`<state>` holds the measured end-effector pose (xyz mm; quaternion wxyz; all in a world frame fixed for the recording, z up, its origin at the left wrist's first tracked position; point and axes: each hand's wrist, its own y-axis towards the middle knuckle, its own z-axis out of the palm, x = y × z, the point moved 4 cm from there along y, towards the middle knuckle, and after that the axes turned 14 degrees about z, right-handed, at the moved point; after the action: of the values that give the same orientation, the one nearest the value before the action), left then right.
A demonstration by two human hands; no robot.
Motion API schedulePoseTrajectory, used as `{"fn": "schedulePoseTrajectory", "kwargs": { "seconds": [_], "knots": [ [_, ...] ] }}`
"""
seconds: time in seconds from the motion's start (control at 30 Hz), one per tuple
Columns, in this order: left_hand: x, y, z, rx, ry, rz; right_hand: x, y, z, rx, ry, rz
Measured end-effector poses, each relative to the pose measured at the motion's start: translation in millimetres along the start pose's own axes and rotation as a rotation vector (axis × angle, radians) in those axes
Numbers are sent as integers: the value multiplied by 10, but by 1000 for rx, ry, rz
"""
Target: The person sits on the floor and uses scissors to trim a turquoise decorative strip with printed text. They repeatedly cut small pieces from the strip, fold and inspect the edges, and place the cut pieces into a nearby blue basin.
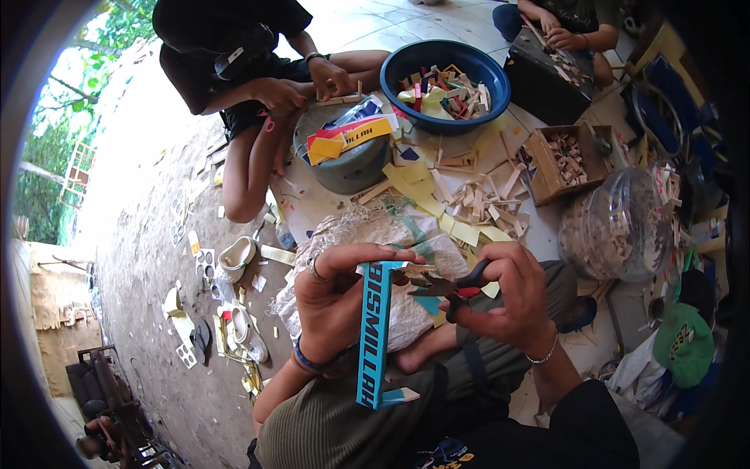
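My left hand (330, 309), with a ring and a blue wristband, grips the upper end of a narrow blue-covered wooden piece (373, 344) printed with dark lettering. The piece hangs down over my lap, and a short pointed blue and pale part (400, 397) juts from its lower end. Fingers of my right hand (514, 301) are in the loops of scissors (461, 288) with black and red handles. The scissor blades reach toward the piece's upper end, by a pale bit at my left fingertips; whether they touch it I cannot tell.
Across from me a person (226, 78) works beside an upturned bucket (344, 168) with coloured strips on it. A blue basin (500, 82), a cardboard box (566, 131) and a clear tub (625, 227) hold wooden pieces. Loose sticks and yellow scraps (414, 187) litter the floor; a white sack (351, 234) lies ahead.
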<state>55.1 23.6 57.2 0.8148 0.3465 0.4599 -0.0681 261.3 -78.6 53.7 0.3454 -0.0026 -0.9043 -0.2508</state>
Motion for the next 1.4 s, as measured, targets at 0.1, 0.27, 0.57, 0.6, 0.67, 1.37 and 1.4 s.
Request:
{"fn": "schedulePoseTrajectory", "kwargs": {
  "seconds": [0.1,0.27,0.57,0.6,0.67,1.37,1.4],
  "knots": [
    [0,9,3,-2,27,-15,-22,10,11,12,-27,-4],
    [15,9,22,-23,-19,-54,-30,41,-16,10,-41,4],
    [-3,16,-6,53,140,-26,-42,149,-104,-3,-123,-78],
    [4,12,-12,42,176,-47,-46,155,-110,1,-129,-80],
    [6,4,-8,8,156,-64,-52,162,-114,8,-141,-84],
    [-27,16,50,-2,352,-30,-33,250,-169,97,-154,-123],
    [-29,14,48,2,364,-24,-30,251,-171,94,-152,-131]
  ]
}}
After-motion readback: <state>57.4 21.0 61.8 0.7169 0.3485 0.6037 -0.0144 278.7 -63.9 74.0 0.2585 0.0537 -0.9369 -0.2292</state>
